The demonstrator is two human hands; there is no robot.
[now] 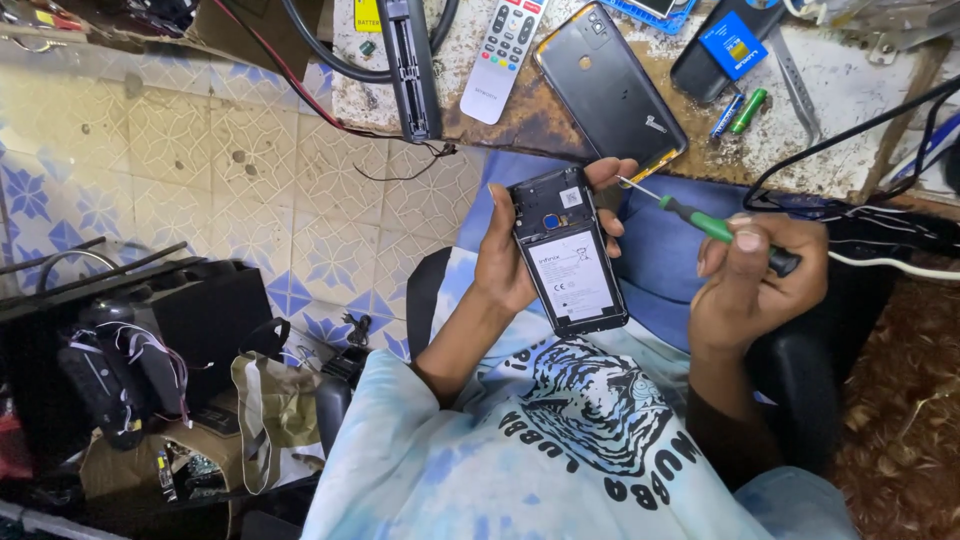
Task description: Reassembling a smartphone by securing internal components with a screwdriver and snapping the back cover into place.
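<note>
Patterned floor tiles (200, 150) in cream and blue are spreading out below me on the left, and a worn, stained workbench (850, 90) is running along the top edge. Lying on the bench: a detached dark phone back cover (610, 90), a white remote control (503, 55), a long black plastic strip (410, 65), a second dark phone (725, 45) with a blue-labelled battery on it, one blue and one green small battery (738, 112), and metal tweezers (795, 85). Sitting on the floor at lower left: an open olive bag (265, 415) beside dark equipment with bundled wires (120, 370); what the bag is holding I cannot tell. I am gripping an opened phone (568, 250) in my left hand (505, 260), palm behind it, fingers curling round its far edge, its exposed back with the white-labelled battery facing up at me. My right hand (750, 285) is closing firmly round the green and black handle of a screwdriver (700, 220), thumb pressing on top. Its thin metal tip is pointing left and nearly meeting my left fingertips at the phone's upper right corner. Both hands are hovering over my lap, just below the bench edge, the phone between them and slightly left.
</note>
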